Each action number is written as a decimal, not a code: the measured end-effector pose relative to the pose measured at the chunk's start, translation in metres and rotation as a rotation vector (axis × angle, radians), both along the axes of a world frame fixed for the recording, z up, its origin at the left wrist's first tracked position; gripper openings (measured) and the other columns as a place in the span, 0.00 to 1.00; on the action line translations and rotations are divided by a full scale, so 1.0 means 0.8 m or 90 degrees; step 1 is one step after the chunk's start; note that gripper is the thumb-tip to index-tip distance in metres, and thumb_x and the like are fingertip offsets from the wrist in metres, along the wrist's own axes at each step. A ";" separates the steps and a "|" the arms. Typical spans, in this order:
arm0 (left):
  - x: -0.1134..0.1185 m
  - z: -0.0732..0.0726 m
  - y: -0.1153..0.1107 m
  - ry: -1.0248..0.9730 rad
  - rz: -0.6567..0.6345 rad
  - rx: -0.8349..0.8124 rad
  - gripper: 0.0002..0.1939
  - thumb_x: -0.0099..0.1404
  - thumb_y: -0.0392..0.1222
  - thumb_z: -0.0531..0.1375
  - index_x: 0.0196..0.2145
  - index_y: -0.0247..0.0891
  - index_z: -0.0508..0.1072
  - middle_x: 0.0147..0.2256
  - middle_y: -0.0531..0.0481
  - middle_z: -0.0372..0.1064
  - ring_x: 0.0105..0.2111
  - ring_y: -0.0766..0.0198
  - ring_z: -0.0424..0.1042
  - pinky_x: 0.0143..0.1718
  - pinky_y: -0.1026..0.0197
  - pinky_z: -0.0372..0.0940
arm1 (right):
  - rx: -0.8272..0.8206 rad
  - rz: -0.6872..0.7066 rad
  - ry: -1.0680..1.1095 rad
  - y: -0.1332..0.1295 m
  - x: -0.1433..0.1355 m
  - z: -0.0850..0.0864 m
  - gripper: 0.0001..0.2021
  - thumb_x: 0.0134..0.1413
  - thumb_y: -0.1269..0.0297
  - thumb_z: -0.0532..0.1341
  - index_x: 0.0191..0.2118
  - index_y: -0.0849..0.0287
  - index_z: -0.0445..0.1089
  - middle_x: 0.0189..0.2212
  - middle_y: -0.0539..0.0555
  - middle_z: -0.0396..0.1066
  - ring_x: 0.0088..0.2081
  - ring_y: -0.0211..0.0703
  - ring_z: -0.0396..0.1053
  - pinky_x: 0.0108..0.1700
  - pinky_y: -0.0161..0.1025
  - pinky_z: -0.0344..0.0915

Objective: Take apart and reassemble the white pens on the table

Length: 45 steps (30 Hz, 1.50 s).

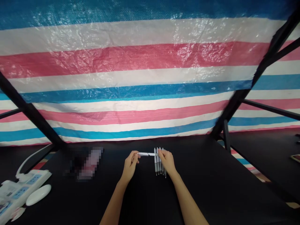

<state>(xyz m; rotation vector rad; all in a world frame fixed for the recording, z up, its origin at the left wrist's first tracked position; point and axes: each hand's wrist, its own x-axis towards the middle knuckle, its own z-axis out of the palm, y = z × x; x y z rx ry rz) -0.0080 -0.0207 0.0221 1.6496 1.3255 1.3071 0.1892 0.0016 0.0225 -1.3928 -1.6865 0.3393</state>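
With left hand (pixel 130 164) fingers pinched, grips a slim white pen (pixel 145 154) aligned left to right, tip hidden; with right hand (pixel 168 161) fingers closed, clasps its other end over grey-gripped parallel pens (pixel 158 168) pointing nearward on the smooth black desk (pixel 150 200).

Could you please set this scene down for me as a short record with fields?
left hand: the left hand pinches one end of the held pen
right hand: the right hand is at its other end, above the row
held pen: white, lying crosswise between the hands
row: several pens side by side, partly hidden by the right hand
surface: black table
far left: white power strip, white oval object beside it
backdrop: striped sheet
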 end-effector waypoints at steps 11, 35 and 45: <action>-0.001 0.006 -0.002 0.079 0.049 0.106 0.16 0.65 0.49 0.47 0.26 0.38 0.64 0.25 0.53 0.59 0.24 0.67 0.63 0.28 0.65 0.60 | -0.054 0.038 0.043 -0.001 0.001 0.001 0.24 0.56 0.50 0.46 0.14 0.57 0.44 0.13 0.45 0.44 0.18 0.33 0.47 0.22 0.34 0.43; -0.013 -0.001 0.011 -0.102 0.152 0.014 0.22 0.62 0.57 0.48 0.20 0.38 0.62 0.17 0.54 0.59 0.20 0.67 0.61 0.24 0.65 0.58 | -0.104 0.265 0.261 -0.004 0.002 0.001 0.27 0.48 0.58 0.62 0.55 0.55 0.58 0.38 0.54 0.70 0.37 0.42 0.67 0.42 0.41 0.62; -0.012 -0.003 0.011 -0.108 0.153 0.005 0.22 0.63 0.56 0.48 0.20 0.38 0.62 0.18 0.53 0.59 0.21 0.67 0.61 0.25 0.65 0.59 | -0.133 0.233 0.199 0.000 0.007 -0.001 0.11 0.51 0.57 0.59 0.37 0.58 0.71 0.31 0.53 0.73 0.32 0.43 0.69 0.37 0.39 0.63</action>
